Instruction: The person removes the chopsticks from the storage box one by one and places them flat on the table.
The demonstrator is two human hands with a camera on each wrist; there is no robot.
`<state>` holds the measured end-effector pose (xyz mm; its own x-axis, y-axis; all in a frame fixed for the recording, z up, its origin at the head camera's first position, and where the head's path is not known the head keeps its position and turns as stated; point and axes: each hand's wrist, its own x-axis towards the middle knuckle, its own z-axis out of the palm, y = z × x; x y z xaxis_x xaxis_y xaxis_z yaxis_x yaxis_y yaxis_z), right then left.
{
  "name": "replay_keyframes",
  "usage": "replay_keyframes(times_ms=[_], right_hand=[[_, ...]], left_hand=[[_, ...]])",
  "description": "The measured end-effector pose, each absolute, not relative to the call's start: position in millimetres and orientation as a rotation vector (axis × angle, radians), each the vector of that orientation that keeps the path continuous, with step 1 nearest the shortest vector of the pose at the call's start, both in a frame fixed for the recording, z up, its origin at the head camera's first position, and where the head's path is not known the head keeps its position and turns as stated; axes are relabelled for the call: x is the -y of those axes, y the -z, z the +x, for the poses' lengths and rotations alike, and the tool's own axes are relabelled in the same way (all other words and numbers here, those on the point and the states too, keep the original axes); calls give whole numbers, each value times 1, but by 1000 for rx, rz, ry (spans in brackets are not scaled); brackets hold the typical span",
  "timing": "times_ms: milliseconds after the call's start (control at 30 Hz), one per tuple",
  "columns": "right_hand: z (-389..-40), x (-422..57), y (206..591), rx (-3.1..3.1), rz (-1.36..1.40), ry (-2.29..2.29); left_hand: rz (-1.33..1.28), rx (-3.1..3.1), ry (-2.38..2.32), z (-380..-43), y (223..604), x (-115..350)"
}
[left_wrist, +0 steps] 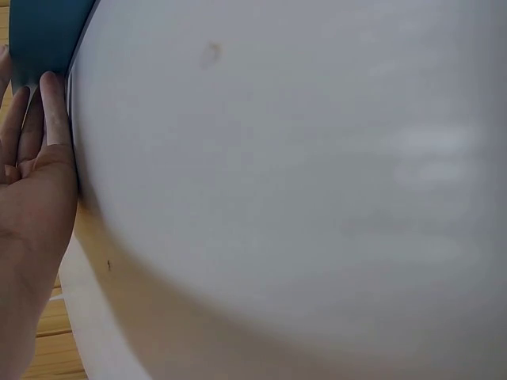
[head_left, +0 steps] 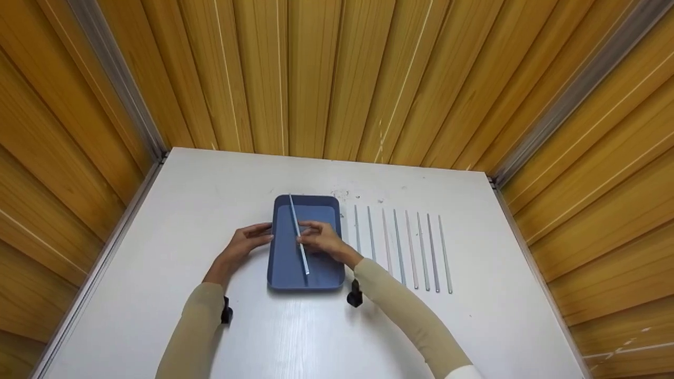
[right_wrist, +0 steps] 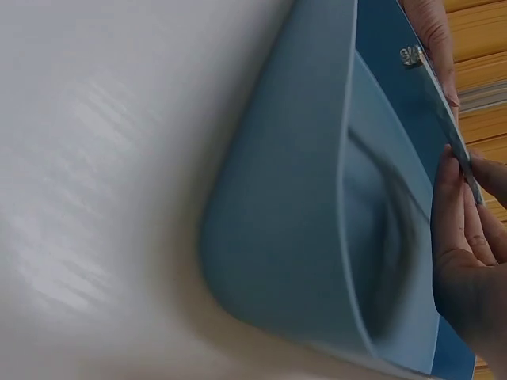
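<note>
A blue rectangular tray with raised walls lies on the white table. Over it, my right hand pinches a thin silvery stick between thumb and fingers, near the middle of its length. The stick slants across the tray, its far end by the back wall. In the right wrist view the pinching fingers show beside the stick. My left hand touches the tray's left side; in the left wrist view its straight fingers lie against the blue wall.
Right of the tray, several similar thin sticks lie side by side in a row, the nearest ones partly hidden by my right forearm. Small dark specks dot the table behind the tray. Wood-patterned walls enclose the table.
</note>
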<state>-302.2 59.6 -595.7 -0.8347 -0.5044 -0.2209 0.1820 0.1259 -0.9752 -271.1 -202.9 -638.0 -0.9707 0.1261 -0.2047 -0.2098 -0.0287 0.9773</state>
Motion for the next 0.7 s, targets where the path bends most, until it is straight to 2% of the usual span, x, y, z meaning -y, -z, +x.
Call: replay_keyframes(times_ms=[367,700], right_hand=[[-298,-77,591,-2052,-443,1774],[-290,-100,580,-2098,-436,1828]], left_hand=[[-54,-1994,-2123,-269,638,204],[-35,-1975,-2153,-268,637,204]])
